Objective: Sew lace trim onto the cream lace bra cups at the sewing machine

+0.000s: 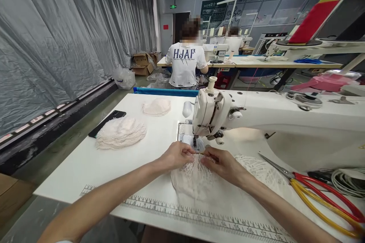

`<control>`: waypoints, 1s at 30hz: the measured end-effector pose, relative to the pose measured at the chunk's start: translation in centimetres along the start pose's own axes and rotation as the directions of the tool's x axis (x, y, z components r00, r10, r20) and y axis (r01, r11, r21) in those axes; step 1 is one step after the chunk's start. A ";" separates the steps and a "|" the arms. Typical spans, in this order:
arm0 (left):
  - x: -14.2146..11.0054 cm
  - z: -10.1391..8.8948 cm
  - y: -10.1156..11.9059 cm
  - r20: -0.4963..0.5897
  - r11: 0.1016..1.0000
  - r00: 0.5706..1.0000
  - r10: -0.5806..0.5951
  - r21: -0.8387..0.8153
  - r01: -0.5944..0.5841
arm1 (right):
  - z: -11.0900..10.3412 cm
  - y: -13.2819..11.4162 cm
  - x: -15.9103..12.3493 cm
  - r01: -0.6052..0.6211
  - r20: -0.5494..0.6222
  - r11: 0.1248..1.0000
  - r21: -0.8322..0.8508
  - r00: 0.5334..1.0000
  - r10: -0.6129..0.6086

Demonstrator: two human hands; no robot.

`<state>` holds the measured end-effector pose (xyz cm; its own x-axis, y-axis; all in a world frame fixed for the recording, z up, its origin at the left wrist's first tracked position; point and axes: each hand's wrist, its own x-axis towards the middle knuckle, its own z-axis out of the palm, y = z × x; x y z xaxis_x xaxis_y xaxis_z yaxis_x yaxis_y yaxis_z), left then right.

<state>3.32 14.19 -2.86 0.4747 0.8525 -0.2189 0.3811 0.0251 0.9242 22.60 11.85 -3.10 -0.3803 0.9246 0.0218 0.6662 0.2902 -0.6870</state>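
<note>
A piece of white lace fabric (194,182) hangs toward me over the table edge of the machine bed. My left hand (179,155) pinches its upper edge on the left, fingers closed. On the right, my right hand (221,161) grips the same edge between thumb and fingers. Both hands are just in front of the needle and presser foot (195,142) of a white sewing machine (209,112). Whether the edge lies under the foot cannot be made out. More white lace (256,169) lies to the right of my right hand.
Scissors (293,176) with red and yellow handles lie at right. A lace stack (121,133) partly covers a dark phone (107,121) at left; another lace piece (156,106) is behind. A ruler scale (182,210) marks the front edge. A person (186,60) sits ahead.
</note>
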 end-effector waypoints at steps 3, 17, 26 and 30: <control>0.2 0.1 0.2 -0.024 0.994 0.999 0.026 0.110 -0.023 | 0.0 0.3 0.1 -0.028 -0.016 0.998 -0.062 1.000 0.027; -0.9 1.5 -1.9 0.170 0.260 0.733 0.659 0.862 -0.434 | 1.1 0.4 1.2 -0.143 -0.090 0.882 -0.450 0.989 0.115; -1.0 1.4 -1.0 0.217 0.212 0.791 0.572 0.892 -0.398 | 1.4 -0.6 -1.7 0.244 -0.118 0.656 -0.714 0.882 -0.457; -0.9 1.4 -1.0 0.214 0.200 0.792 0.571 0.900 -0.387 | 2.0 -0.7 -2.3 0.303 -0.080 0.675 -0.672 0.877 -0.474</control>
<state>3.65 12.69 -4.01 0.7635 0.5783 0.2875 0.6066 -0.7949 -0.0118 21.80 9.00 -4.13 -0.5977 0.6932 0.4028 0.7657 0.6424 0.0307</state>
